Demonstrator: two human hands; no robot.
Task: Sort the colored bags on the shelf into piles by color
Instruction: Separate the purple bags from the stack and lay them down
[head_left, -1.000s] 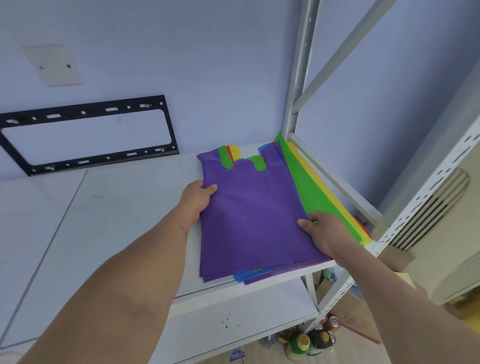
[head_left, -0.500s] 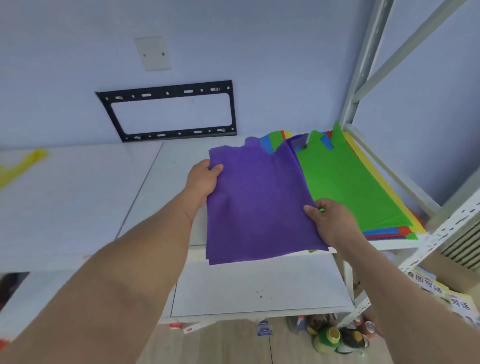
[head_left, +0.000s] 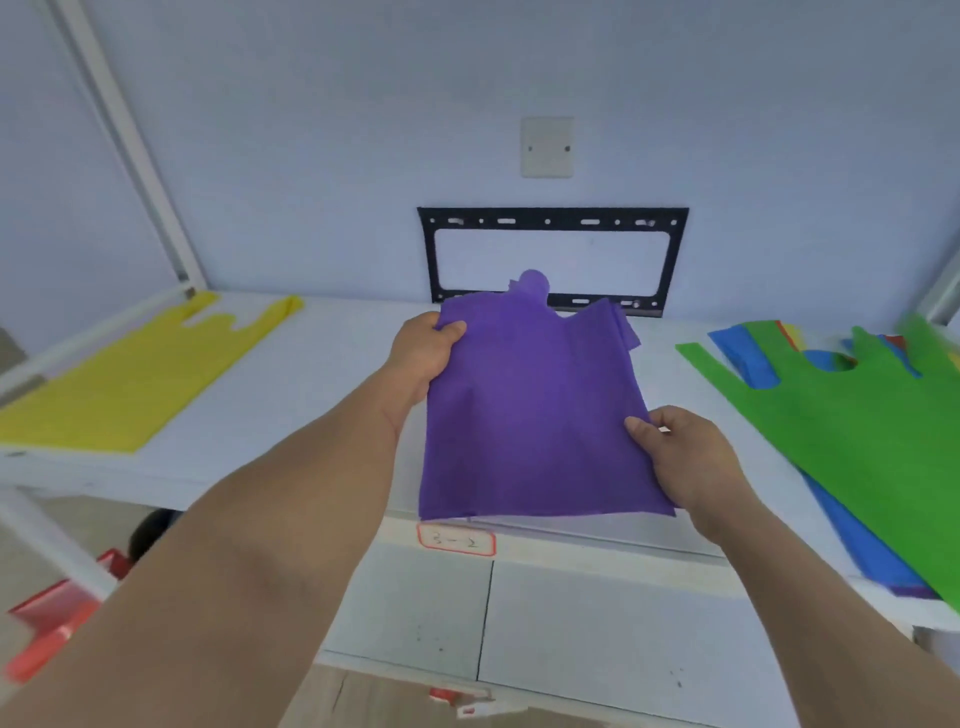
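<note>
The purple bag (head_left: 535, 410) has left the mixed stack (head_left: 852, 415), both hands' grip pinching it above a shelf label (head_left: 456, 540) (handwriting blurred).

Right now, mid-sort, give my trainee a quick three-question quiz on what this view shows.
1. True or false: both hands grip the purple bag.
2. Which bag lies on top of the mixed stack at the right end of the shelf? A) blue B) green C) red
3. Fill in: the bag lying alone at the left end of the shelf is ____.

Key:
1. True: the left hand holds its left edge and the right hand holds its right edge.
2. B, the green bag.
3. Yellow: the yellow bag.
</note>
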